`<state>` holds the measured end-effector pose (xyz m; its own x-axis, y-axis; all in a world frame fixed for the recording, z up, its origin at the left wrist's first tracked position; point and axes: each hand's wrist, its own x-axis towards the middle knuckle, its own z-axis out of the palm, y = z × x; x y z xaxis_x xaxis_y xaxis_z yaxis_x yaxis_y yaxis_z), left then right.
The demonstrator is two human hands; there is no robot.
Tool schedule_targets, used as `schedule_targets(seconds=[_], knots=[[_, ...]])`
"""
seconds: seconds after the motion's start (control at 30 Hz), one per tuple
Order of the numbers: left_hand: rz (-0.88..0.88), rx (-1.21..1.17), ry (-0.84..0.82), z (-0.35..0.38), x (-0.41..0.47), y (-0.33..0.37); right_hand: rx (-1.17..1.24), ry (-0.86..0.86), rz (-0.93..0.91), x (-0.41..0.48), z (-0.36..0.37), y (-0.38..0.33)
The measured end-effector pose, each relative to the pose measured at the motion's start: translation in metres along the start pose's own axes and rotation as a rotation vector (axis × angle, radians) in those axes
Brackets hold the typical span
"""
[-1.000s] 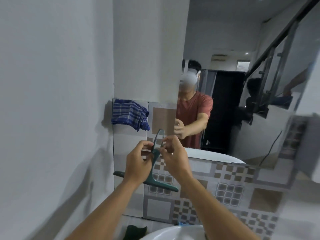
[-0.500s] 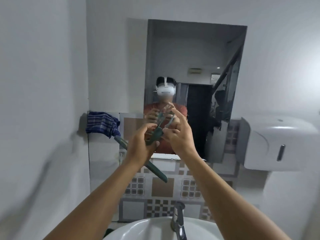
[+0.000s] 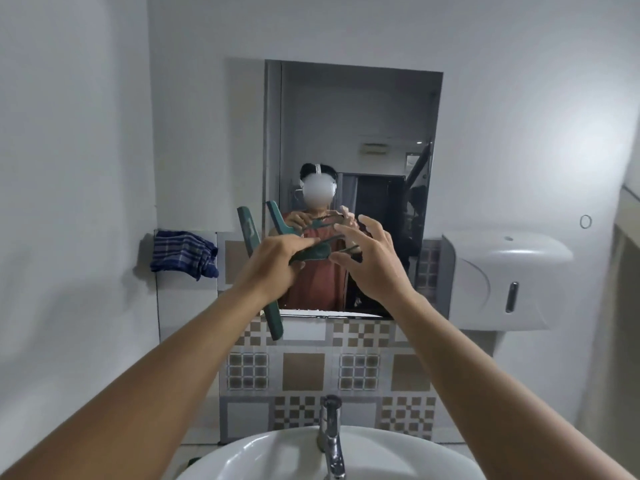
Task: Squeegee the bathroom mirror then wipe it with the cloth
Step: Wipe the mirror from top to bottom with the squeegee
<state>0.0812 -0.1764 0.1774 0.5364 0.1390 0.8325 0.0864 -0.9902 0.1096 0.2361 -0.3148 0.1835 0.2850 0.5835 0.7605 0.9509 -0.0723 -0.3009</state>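
Observation:
The rectangular mirror (image 3: 363,133) hangs on the white wall above the sink and shows my reflection. I hold a dark green squeegee (image 3: 251,237) in front of its lower left corner, blade nearly upright. My left hand (image 3: 277,261) grips the squeegee's handle. My right hand (image 3: 370,261) touches the thin loop end of the handle with spread fingertips. A blue checked cloth (image 3: 183,254) hangs bunched on a ledge at the left of the mirror, apart from both hands.
A white sink (image 3: 277,455) with a chrome tap (image 3: 332,434) stands below. Patterned tiles (image 3: 304,375) cover the wall under the mirror. A white paper dispenser (image 3: 502,282) juts from the wall at the right. White walls close in on the left.
My view has swung right and pulled back, bringing the whole mirror into sight. Both hands have lifted the squeegee and turned its blade from slanted to nearly upright.

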Motion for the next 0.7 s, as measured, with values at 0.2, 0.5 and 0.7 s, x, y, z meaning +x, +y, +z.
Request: schedule_targets(seconds=[0.2, 0.5, 0.7], knots=[[0.131, 0.066, 0.016, -0.012, 0.022, 0.010, -0.173, -0.010, -0.192, 0.009, -0.023, 0.006], [0.231, 0.194, 0.016, -0.024, 0.038, 0.009, -0.238, 0.054, -0.235, 0.016, -0.031, 0.014], [0.247, 0.248, 0.027, -0.032, 0.066, 0.000, -0.321, 0.091, -0.347, 0.044, -0.033, 0.006]])
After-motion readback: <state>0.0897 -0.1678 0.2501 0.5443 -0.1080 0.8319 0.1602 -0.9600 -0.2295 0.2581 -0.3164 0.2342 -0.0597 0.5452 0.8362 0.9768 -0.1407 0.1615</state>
